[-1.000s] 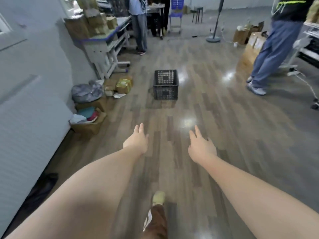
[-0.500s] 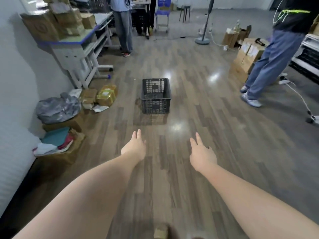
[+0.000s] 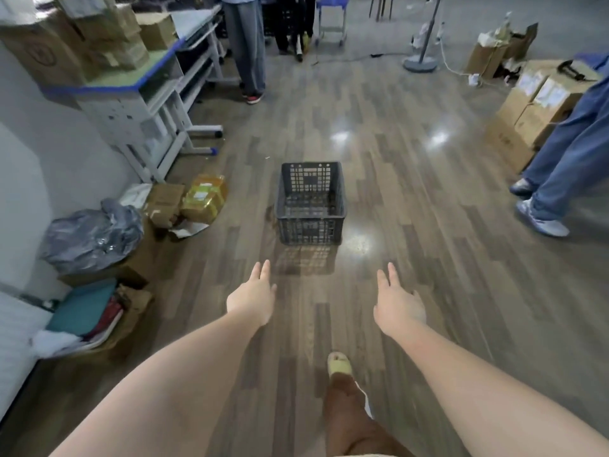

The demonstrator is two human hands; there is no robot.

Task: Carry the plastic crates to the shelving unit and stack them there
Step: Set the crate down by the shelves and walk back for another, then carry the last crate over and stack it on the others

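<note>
A dark grey plastic crate point(image 3: 309, 229) with lattice walls stands empty on the wooden floor, straight ahead of me. My left hand point(image 3: 252, 296) is stretched out towards it, fingers apart, a short way short of its near left corner. My right hand point(image 3: 397, 303) reaches forward too, palm turned inward and fingers spread, short of the crate's near right side. Neither hand touches the crate and both hold nothing. No shelving unit is in view.
Along the left wall stand a desk point(image 3: 138, 90) loaded with cardboard boxes, a grey bag point(image 3: 92, 235), parcels point(image 3: 204, 199) and a box of cloth point(image 3: 85, 311). One person stands at the back point(image 3: 247, 44), another at the right point(image 3: 566, 153) by cardboard boxes point(image 3: 534, 103).
I have walked closer to the crate, which now looms larger and nearer my hands. Both arms stay stretched forward and open. My right foot has stepped forward into view.
</note>
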